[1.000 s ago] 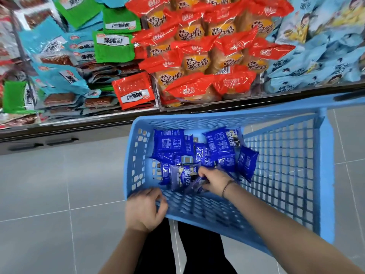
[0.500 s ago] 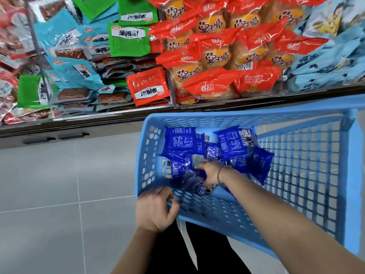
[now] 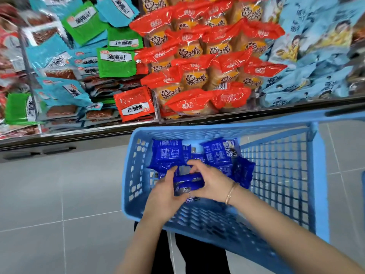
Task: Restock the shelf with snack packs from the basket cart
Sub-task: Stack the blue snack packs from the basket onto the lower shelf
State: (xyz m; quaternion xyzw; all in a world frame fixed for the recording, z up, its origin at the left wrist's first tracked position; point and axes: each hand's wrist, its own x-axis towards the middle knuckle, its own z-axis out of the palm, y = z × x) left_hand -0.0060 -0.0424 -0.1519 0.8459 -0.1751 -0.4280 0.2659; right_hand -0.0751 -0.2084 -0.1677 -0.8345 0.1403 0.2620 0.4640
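Now both hands are working inside the blue basket cart (image 3: 217,129). Left hand (image 3: 165,191) was gripping the near rim half a second ago; it's now off the rim and closing from 9 o'clock on the stack of dark blue snack packs (image 3: 188,179). Right hand (image 3: 209,183), bracelet (image 3: 230,192) on the wrist, is clamping the same stack from 3 o'clock, thumb over the top and fingers curling under. Left fingers are wrapping the stack's left end. So the stack is sitting squeezed between both hands, roughly mid-basket. Blur is smearing the lower packs, so I'm not counting them; looks like several.

Loose dark blue packs (image 3: 167,153) are lying at 12 o'clock of the hands, against the far wall, with more at 1–2 o'clock.

Shelf (image 3: 88,129) is running across 12 o'clock of the frame, beyond the cart. It's carrying green packs (image 3: 116,64) at 11, orange-red packs (image 3: 197,80) at 12 and pale blue bags (image 3: 306,56) at 1–2. No dark blue slot is showing.

Meaning for the task: the pick is switching from a one-handed gather to a two-handed one, so a bigger batch is probably going up to the shelf next. Risk: slick wrappers sliding out of the stack's underside on the lift.
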